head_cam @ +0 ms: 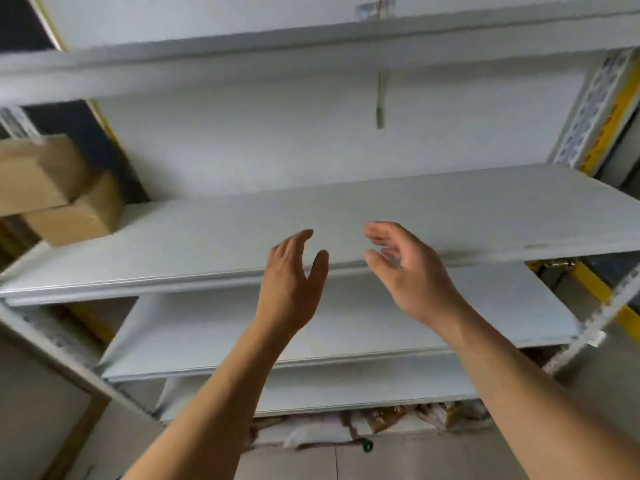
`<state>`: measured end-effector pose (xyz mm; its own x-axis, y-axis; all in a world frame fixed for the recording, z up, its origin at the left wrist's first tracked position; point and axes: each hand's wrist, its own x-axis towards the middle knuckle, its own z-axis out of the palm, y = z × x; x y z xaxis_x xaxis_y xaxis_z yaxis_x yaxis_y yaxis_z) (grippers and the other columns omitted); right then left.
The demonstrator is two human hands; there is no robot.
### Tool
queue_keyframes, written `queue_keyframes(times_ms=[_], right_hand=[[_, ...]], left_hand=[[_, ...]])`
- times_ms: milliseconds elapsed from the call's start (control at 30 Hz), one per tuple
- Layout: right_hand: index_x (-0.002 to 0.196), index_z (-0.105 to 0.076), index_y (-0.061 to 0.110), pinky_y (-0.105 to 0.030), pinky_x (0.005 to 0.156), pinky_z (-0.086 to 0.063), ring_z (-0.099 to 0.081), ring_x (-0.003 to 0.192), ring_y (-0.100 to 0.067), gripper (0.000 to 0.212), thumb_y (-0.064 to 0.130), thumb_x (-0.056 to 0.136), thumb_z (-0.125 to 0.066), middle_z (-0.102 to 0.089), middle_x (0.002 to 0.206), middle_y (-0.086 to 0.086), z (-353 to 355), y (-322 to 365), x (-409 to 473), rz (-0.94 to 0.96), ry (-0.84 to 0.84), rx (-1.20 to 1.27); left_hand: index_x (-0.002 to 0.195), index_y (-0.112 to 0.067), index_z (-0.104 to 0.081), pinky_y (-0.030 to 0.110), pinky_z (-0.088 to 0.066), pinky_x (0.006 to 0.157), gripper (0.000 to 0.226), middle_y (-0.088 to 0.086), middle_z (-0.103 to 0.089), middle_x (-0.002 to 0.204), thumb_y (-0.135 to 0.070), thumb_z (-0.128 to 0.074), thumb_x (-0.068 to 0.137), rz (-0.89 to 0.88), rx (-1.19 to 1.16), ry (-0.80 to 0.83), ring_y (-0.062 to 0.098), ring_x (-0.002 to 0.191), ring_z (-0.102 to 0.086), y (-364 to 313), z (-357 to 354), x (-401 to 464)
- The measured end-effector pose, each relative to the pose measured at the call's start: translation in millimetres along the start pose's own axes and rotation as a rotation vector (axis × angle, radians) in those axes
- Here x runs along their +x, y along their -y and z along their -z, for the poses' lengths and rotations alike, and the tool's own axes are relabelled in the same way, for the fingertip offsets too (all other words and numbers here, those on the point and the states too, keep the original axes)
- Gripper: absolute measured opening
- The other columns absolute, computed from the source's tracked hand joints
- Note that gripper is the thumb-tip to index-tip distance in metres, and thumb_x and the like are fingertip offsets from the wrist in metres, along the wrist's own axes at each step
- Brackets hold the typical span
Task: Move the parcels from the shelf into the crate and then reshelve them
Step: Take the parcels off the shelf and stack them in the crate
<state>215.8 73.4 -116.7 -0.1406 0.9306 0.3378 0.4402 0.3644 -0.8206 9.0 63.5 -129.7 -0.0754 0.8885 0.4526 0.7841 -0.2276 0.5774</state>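
Parcels (pixel 52 192), two plain brown cardboard boxes stacked one on the other, sit at the far left end of a pale grey shelf (pixel 346 216), the upper box jutting out past the lower one. No label, brand or readable writing shows on either box; the picture is blurred there. A person's bare forearms reach up from the near edge toward the middle of the same shelf. The left hand (pixel 291 282) is raised with fingers straight and thumb spread, holding nothing. The right hand (pixel 405 268) hangs just beside it, fingers loosely curved and blurred, also holding nothing. Both hands are in front of the shelf's near edge, well apart from the boxes. Another grey shelf (pixel 311 46) runs above, and two more lie below. A perforated metal upright (pixel 585 105) with yellow trim stands at the right. Crumpled brown and white wrapping (pixel 381 420) lies on the floor beneath the lowest shelf.
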Motion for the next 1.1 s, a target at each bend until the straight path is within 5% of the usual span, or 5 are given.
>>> queue_keyframes(times_ms=[600, 900, 1100], right_hand=[[0.155, -0.045, 0.027, -0.028, 0.110, -0.042, -0.050, 0.141, -0.014, 0.053, 0.031, 0.105, -0.062, -0.052, 0.155, 0.003, -268.4, 111.7, 190.3, 0.249, 0.610, 0.102], [0.157, -0.044, 0.028, -0.033, 0.112, -0.044, -0.049, 0.142, -0.017, 0.057, 0.034, 0.103, -0.063, -0.050, 0.156, 0.001, -403.0, 169.6, 251.1, 0.287, 0.664, 0.094], [0.166, -0.023, 0.034, -0.048, 0.123, -0.037, -0.033, 0.155, -0.022, 0.081, 0.050, 0.099, -0.065, -0.030, 0.171, -0.001, -478.4, 220.1, 291.6, 0.225, 0.613, 0.160]], left_hand=[[0.159, -0.016, -0.039, 0.038, -0.036, 0.118, 0.063, 0.007, -0.048, 0.159, -0.041, -0.058, 0.105, 0.556, 0.207, -0.431, 0.025, 0.145, -0.045, 197.0, 165.1, 46.4], [0.161, -0.019, -0.035, 0.038, -0.034, 0.120, 0.067, 0.003, -0.043, 0.163, -0.042, -0.061, 0.104, 0.600, 0.200, -0.541, 0.021, 0.150, -0.040, 314.5, 249.6, 92.7], [0.165, -0.023, -0.021, 0.044, -0.033, 0.122, 0.081, 0.002, -0.030, 0.170, -0.051, -0.062, 0.101, 0.543, 0.154, -0.610, 0.023, 0.153, -0.033, 383.3, 317.7, 151.8]])
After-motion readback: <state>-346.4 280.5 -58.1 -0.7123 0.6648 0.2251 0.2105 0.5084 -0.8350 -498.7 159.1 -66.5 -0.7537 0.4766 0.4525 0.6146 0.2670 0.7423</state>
